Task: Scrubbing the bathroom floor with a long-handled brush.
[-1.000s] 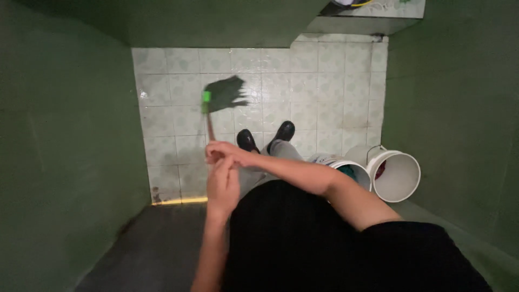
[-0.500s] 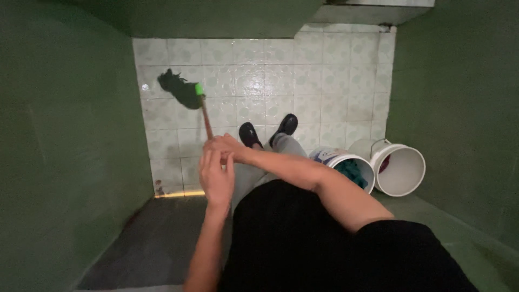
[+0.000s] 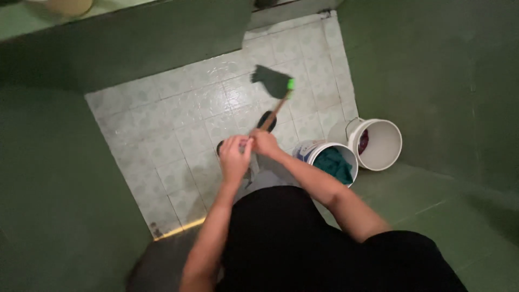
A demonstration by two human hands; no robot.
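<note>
I hold a mop by its wooden handle [image 3: 273,113] with both hands close together at its top end. My left hand [image 3: 234,158] and my right hand [image 3: 264,143] are both closed around the handle. The dark mop head [image 3: 270,80], joined by a bright green collar [image 3: 291,84], rests on the pale tiled floor [image 3: 178,124] ahead and to the right of my black shoes [image 3: 266,121].
Two white buckets stand at my right: the near bucket [image 3: 319,149] holds a teal cloth, the far bucket [image 3: 384,141] has something dark red inside. Green walls [image 3: 54,178] close in on the left, back and right. A dark step [image 3: 162,259] lies behind the tiles.
The mop head has swung from the far left of the tiles to the right side near the buckets. My view has tilted and both hands have shifted right.
</note>
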